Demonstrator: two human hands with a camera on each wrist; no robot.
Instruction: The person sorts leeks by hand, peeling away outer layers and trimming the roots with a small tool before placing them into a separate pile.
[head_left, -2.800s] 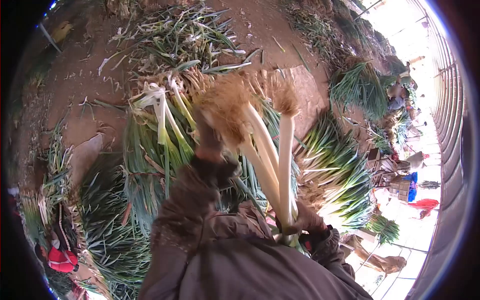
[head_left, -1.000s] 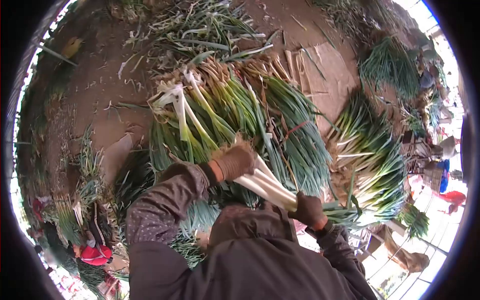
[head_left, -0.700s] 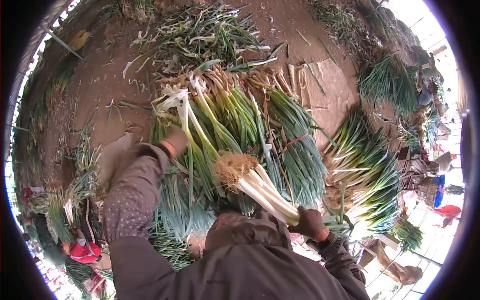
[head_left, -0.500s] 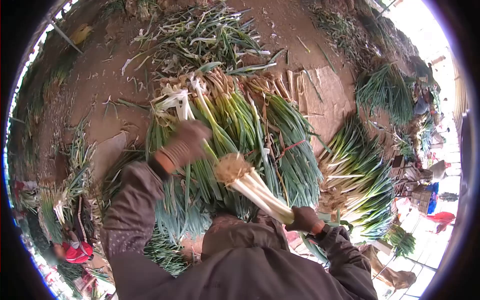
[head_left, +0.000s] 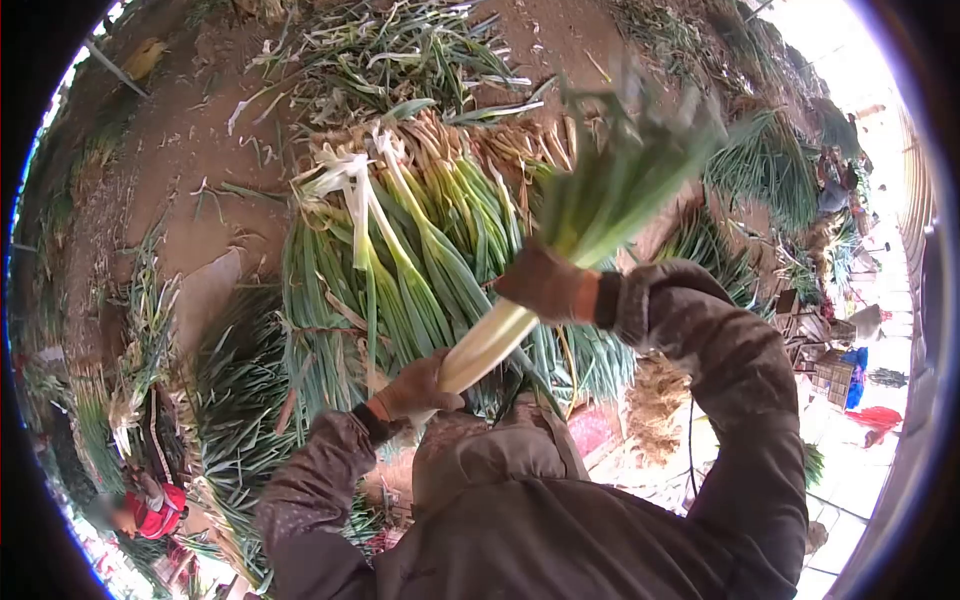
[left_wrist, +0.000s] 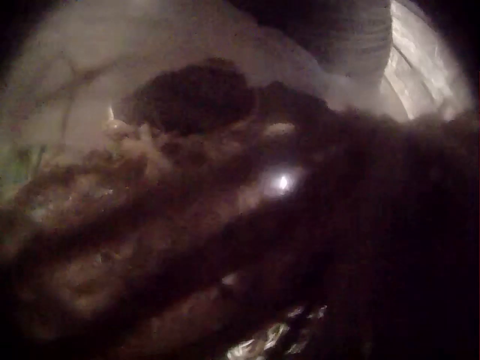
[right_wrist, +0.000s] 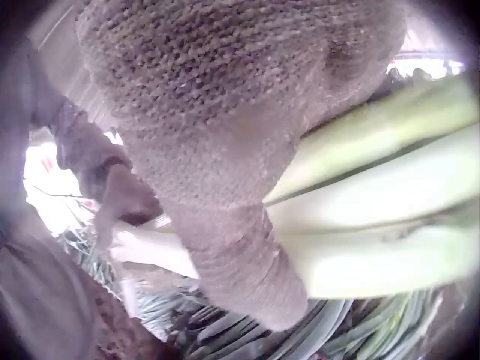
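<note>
A bunch of leeks [head_left: 487,343] slants across the middle of the head view, its white shafts toward the body. My gloved right hand [head_left: 545,285] grips it where white turns to green. In the right wrist view the thumb of that hand [right_wrist: 232,247] wraps several thick pale shafts [right_wrist: 375,195]. The green tops [head_left: 625,185] fan up to the right, blurred. My gloved left hand [head_left: 410,390] holds the lower end and hides the roots. The left wrist view is dark, with only the blurred glove fingers [left_wrist: 142,232] showing.
A large row of leeks [head_left: 400,250] lies on the ground just ahead. Loose leaf trimmings [head_left: 390,65] are heaped beyond it. More leeks [head_left: 240,370] lie to the left, near a person in red [head_left: 155,510]. Another leek pile [head_left: 705,250] lies right, partly behind my sleeve.
My right hand has moved up and inward, swinging the green tops up to the right. My left hand, earlier brushing by the roots, has come down onto the root end.
</note>
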